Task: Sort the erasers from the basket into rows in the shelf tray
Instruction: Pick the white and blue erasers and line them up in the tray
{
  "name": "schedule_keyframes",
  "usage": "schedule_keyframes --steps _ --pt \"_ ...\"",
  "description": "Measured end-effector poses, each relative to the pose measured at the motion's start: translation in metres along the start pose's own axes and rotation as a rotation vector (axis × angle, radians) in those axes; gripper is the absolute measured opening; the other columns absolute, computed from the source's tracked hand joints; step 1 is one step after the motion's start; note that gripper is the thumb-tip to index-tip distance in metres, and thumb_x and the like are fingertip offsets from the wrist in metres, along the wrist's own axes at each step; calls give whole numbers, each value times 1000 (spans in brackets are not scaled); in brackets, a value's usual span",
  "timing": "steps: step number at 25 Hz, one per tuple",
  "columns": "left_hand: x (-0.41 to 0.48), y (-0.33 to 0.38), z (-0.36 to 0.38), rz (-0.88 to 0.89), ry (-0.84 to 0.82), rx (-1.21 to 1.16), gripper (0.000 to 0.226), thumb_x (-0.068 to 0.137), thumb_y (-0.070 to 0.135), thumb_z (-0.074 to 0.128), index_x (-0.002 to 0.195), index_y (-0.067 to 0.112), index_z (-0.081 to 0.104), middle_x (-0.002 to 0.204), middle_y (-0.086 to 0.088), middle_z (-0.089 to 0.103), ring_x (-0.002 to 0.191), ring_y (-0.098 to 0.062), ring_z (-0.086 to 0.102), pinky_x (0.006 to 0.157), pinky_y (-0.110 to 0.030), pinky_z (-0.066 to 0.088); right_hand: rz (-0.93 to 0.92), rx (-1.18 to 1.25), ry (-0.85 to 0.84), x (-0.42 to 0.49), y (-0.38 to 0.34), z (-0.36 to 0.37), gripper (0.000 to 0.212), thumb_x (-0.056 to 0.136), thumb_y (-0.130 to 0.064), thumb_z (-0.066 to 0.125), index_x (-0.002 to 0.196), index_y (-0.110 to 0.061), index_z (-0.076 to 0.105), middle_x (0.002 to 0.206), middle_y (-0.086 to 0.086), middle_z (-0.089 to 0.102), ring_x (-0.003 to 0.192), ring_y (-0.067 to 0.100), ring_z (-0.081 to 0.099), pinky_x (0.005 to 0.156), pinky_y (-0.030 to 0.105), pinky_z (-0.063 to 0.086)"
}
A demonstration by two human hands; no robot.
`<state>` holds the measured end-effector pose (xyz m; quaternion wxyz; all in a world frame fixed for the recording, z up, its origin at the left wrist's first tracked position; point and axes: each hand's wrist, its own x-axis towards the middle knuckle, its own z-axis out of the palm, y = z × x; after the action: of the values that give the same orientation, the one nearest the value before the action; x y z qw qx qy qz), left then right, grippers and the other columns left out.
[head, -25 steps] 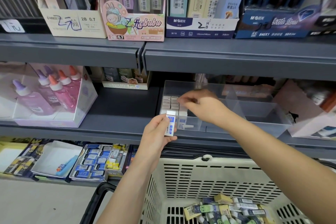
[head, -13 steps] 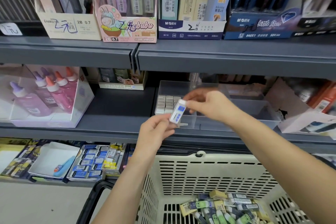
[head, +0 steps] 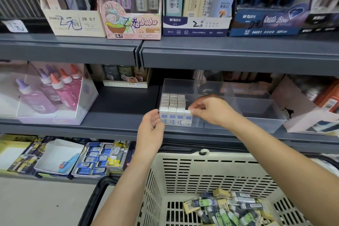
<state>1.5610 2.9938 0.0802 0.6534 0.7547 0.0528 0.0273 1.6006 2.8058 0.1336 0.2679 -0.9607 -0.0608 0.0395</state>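
Centrally, a white-and-blue eraser (head: pixel 188 115) is pinched at its top by the right hand (head: pixel 211 111) and stood upright at the right end of the front row in the clear shelf tray (head: pixel 256 126). The left hand (head: pixel 150 126) is held loosely curled and empty, just beside the tray's front left corner. Loose erasers (head: pixel 229 205) are heaped in the cream basket (head: pixel 183 170) below. If pushed askew, the eraser could topple its row — nothing braces that open right side.
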Motion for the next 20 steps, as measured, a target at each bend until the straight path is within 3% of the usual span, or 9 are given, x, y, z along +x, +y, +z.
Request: schedule_keyframes --steps 3,8,10,12,15,18,20 --pt "-4 3 3 30 -2 46 38 90 3 46 123 21 46 118 9 54 101 5 53 91 -17 39 -53 -79 -2 -1 1 3 21 91 -31 51 105 -30 68 108 -12 67 99 9 59 88 25 45" --pt "-32 19 6 164 33 244 44 91 10 47 134 16 41 128 8 42 104 2 46 92 -19 36 -92 33 25 -21 1 -6 28 89 -24 58 116 -25 64 119 -9 63 109 10 56 94 24 41" --pt "-52 24 8 195 -36 290 41 91 13 48 131 19 44 129 7 46 108 -3 50 92 -18 38 -96 171 89 -42 6 -12 27 85 -21 63 112 -25 65 114 -10 63 106 7 56 92 22 41" --pt "-80 23 13 189 -184 386 35 91 18 51 126 22 48 123 11 51 109 0 50 86 -6 37 -115 255 108 -75 18 -12 22 83 -21 67 104 -28 66 104 -14 65 96 3 58 87 17 42" --pt "-124 14 15 126 -449 533 32 91 27 54 122 24 51 111 17 54 101 2 53 79 -4 43 -118 305 -89 -139 44 11 17 80 -24 69 92 -36 66 90 -20 67 82 -9 59 76 7 44" --pt "-162 6 11 11 -643 682 33 91 33 54 123 25 50 115 12 55 101 -5 55 91 -26 47 -64 239 -422 -196 73 57 16 82 -17 68 98 -21 69 90 -13 67 74 -10 58 72 5 43" --pt "-179 3 7 -40 -736 788 34 91 34 53 124 25 50 117 11 54 103 -7 56 81 -26 48 -76 106 -650 -220 82 89 19 85 -20 66 103 -16 68 96 -6 67 76 -3 57 68 5 43"
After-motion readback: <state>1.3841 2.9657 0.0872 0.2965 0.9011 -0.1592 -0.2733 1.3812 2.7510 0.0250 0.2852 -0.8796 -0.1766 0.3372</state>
